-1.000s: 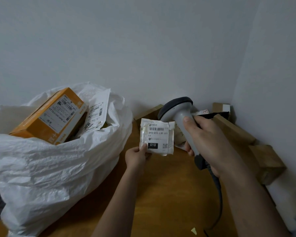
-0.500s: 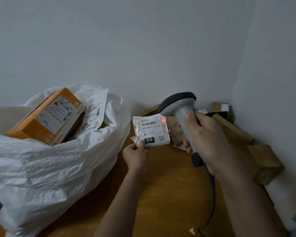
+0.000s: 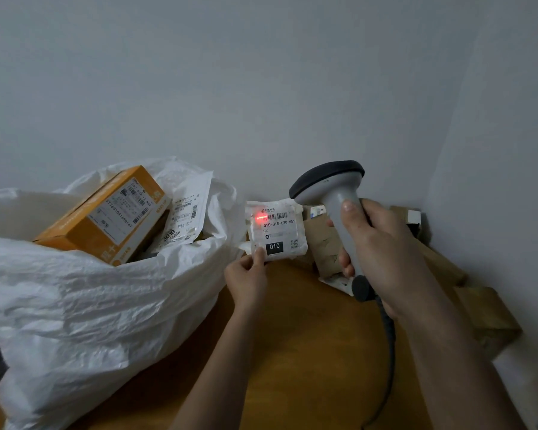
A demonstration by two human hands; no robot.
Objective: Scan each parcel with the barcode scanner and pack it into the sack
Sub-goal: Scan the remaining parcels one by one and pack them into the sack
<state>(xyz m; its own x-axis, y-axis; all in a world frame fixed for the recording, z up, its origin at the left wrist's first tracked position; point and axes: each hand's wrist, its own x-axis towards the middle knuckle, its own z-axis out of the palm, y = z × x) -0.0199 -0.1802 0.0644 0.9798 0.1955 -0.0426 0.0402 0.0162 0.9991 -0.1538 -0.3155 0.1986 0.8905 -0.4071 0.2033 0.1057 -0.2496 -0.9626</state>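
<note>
The left hand [image 3: 246, 276] pinches the lower left corner of a small white parcel [image 3: 275, 228] between thumb and fingers, holding it upright above the wooden counter [image 3: 292, 352] with its label facing the camera — a red glow sits at the left end of its barcode. Just right of it, the right hand [image 3: 382, 252] is wrapped round the grey barcode scanner [image 3: 333, 193], its dark head above the parcel's top right corner. Left of the left hand stands the open white sack [image 3: 90, 305] — an orange box [image 3: 106, 218] and a white mailer [image 3: 185, 218] stick out of it.
</note>
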